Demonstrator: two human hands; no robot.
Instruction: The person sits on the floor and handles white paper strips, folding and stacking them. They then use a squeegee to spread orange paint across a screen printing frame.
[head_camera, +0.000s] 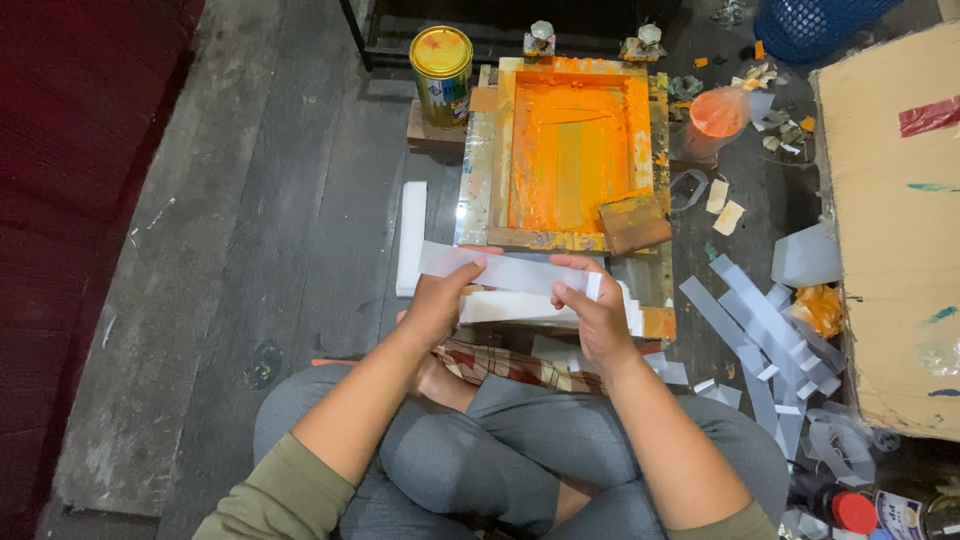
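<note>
My left hand (437, 300) and my right hand (592, 312) both hold one long white paper strip (510, 270) level in front of me, one hand at each end. Just under the strip lies a stack of white strips (520, 308). Beyond it sits a wooden printing screen frame (570, 150) covered in orange ink, with a small squeegee block (634, 222) resting at its near right corner. My crossed legs in grey trousers (500, 450) fill the bottom of the view.
A gold tin can (441, 60) stands left of the frame. A white block (411, 235) lies on the dark wooden floor. Several grey-white strips (770, 350) are scattered at the right, beside a cardboard sheet (895, 220) and an orange bag (718, 112).
</note>
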